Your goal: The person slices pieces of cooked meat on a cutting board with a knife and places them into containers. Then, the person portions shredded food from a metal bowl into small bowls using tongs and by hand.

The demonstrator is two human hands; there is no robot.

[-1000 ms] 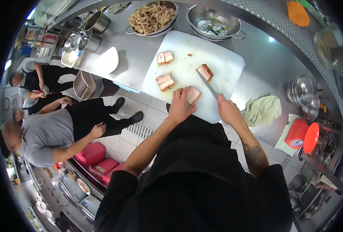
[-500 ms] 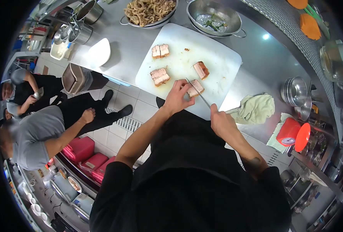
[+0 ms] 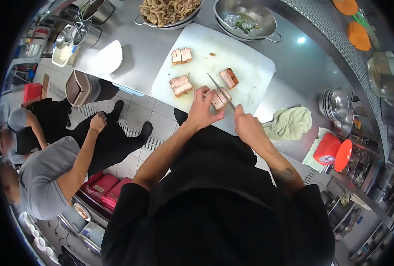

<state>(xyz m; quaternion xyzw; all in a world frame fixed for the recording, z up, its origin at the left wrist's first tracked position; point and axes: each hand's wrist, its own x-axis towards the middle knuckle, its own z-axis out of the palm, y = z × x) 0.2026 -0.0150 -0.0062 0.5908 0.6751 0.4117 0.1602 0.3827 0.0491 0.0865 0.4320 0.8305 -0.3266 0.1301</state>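
Observation:
My right hand [image 3: 246,122] is wrapped round the handle of a knife [image 3: 220,92], whose blade lies across a piece of roast pork belly [image 3: 218,101] near the board's front edge. With curled fingers, my left hand [image 3: 202,108] grips the left side of that piece, close beside the blade. Another pork piece [image 3: 229,78] with a browned side sits just beyond the knife. Two portions of cut pork, one farther [image 3: 181,56] and one nearer [image 3: 180,85], rest on the left of the white cutting board [image 3: 250,57].
Behind the board stand a colander of fried strips [image 3: 170,12] and a metal bowl [image 3: 246,17] with green bits. A white dish [image 3: 110,57] is on the left. To the right are a cloth [image 3: 290,123], stacked bowls [image 3: 334,104] and a red scale [image 3: 328,148]. Co-workers [image 3: 50,177] stand at left.
The knife has slid forward, its tip now reaching farther over the board, and my right hand has moved with it. The co-workers at left have shifted position.

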